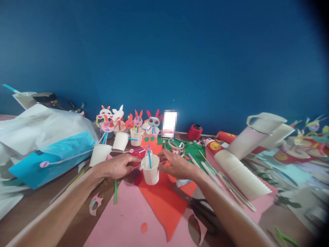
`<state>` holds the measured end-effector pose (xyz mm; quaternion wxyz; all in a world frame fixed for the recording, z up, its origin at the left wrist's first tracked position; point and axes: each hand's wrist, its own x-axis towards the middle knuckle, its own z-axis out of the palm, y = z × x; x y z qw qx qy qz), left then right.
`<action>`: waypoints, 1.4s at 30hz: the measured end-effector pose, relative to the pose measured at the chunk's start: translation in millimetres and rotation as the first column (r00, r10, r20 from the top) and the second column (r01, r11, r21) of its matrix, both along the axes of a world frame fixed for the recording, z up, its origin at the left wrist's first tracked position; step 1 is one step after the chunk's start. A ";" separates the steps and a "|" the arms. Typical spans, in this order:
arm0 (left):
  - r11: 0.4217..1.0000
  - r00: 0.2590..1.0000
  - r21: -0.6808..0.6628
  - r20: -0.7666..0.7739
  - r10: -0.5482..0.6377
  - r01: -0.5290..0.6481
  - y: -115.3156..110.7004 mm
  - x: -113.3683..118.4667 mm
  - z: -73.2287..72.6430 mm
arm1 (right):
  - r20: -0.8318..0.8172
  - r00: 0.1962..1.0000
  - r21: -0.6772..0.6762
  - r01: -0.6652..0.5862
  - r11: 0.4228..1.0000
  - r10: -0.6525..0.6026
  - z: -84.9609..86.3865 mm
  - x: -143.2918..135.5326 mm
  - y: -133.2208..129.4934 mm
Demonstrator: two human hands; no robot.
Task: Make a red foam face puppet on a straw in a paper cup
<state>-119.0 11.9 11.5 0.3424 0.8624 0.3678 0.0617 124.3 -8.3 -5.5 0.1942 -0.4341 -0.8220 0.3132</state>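
A white paper cup (150,174) stands upright near the middle, on red paper (164,202). Out of it rises a blue straw topped with a red paper face (149,142) that has green eyes. At the cup's left side is my left hand (117,165), its fingers apart and pointing toward the cup. My right hand (176,164) is at the right side of the cup, fingers spread and close to its wall. Whether either hand's fingertips touch the cup is hard to tell. Neither hand is wrapped around anything.
Several paper cups with paper animal faces stand behind, such as a grey-blue one (153,122). Black scissors (203,206) lie by my right forearm. Further right are stacked white cups (241,171) and a white pitcher (254,133). Pink paper (123,216) lies in front, a plastic bag (43,127) at left.
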 end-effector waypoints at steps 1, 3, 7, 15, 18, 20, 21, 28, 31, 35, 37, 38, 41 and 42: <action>1.000 1.000 -0.001 0.003 0.001 -0.001 0.0 0.0 0.0 | 0.020 1.000 0.001 0.015 1.000 -0.015 0.5 -0.3 -0.1; 1.000 1.000 -0.003 -0.003 -0.008 0.007 0.3 -0.1 -0.1 | 0.065 0.997 0.024 0.039 0.999 -0.040 0.9 -1.1 0.3; 1.000 0.999 0.001 -0.031 -0.015 0.016 1.3 -0.3 -1.5 | 0.084 0.996 0.085 0.030 0.996 -0.037 0.7 -1.7 1.7; 1.000 1.000 0.014 -0.012 -0.004 0.004 2.9 -1.6 -4.8 | 0.075 0.996 0.041 0.042 0.998 -0.045 2.1 1.2 3.0; 1.000 1.000 -0.015 -0.019 0.003 -0.003 3.6 -2.0 -5.7 | 0.066 0.997 0.006 0.030 1.000 -0.031 2.9 1.4 2.5; 0.998 1.000 -0.065 -0.003 0.004 -0.004 3.6 -2.1 -5.4 | 0.070 0.997 0.009 0.028 1.000 -0.028 3.2 1.5 2.0; 0.996 1.000 -0.092 0.008 0.007 -0.006 3.3 -1.9 -4.6 | 0.072 0.997 0.011 0.027 1.000 -0.028 3.4 1.6 1.7; 0.971 0.989 -0.201 0.051 0.142 -0.129 -1.2 0.3 11.3 | 0.101 0.995 0.022 0.006 1.000 -0.008 6.3 2.9 1.3; 0.950 0.968 -0.257 0.132 0.216 -0.177 2.4 -0.7 9.1 | 0.121 0.993 0.028 -0.005 1.000 0.002 7.0 3.0 1.6; 0.905 0.899 -0.356 0.277 0.340 -0.232 11.9 -5.8 -7.2 | 0.122 0.992 0.005 -0.003 1.000 0.002 4.6 4.0 2.7; 0.869 0.857 -0.415 0.309 0.413 -0.269 15.1 -7.8 -13.6 | 0.129 0.992 -0.012 -0.002 1.000 0.004 3.4 5.2 3.7; 0.851 0.837 -0.449 0.326 0.440 -0.273 15.8 -8.0 -15.3 | 0.133 0.991 -0.020 -0.004 1.000 0.006 3.2 5.9 4.1; 0.806 0.778 -0.530 0.378 0.502 -0.262 15.9 -5.3 -16.1 | 0.133 0.991 -0.023 -0.009 1.000 0.012 4.0 7.4 4.6; 0.796 0.762 -0.544 0.389 0.518 -0.264 15.6 -3.7 -15.9 | 0.132 0.991 -0.018 -0.009 1.000 0.011 4.6 7.6 4.5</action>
